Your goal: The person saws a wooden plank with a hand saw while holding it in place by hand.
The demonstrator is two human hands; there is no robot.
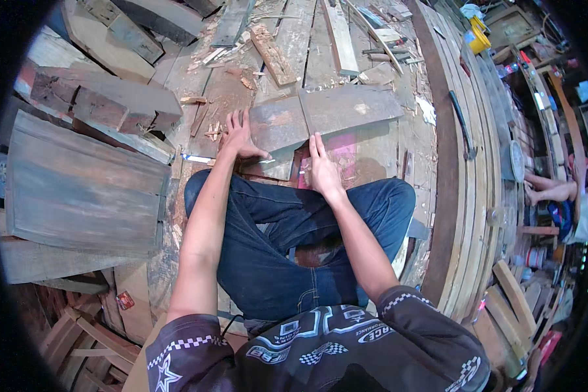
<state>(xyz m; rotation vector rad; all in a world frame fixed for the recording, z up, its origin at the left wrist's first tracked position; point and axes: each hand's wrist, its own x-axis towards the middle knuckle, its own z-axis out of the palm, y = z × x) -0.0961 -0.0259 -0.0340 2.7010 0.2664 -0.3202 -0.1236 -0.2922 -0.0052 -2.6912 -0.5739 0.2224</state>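
Two weathered boards lie end to end before me: the left board [277, 121] and the right board [353, 108], with a narrow seam between them. My left hand [240, 138] grips the left board's outer end, fingers bent along it and thumb at the near edge. My right hand [323, 166] has index and middle fingers stretched to the near edge at the seam, the others curled and partly hidden. Under the boards is another short plank [274, 171], partly covered, beside a pink patch [340, 151] strewn with chips. My crossed legs are just below.
Rough timbers [104, 98] and a large panel [85, 183] crowd the left. Offcuts [271, 52] and shavings litter the plank floor beyond. A dark long-handled tool [464, 124] lies at right, near long stacked boards, yellow buckets [478, 40] and another person's bare legs [552, 189].
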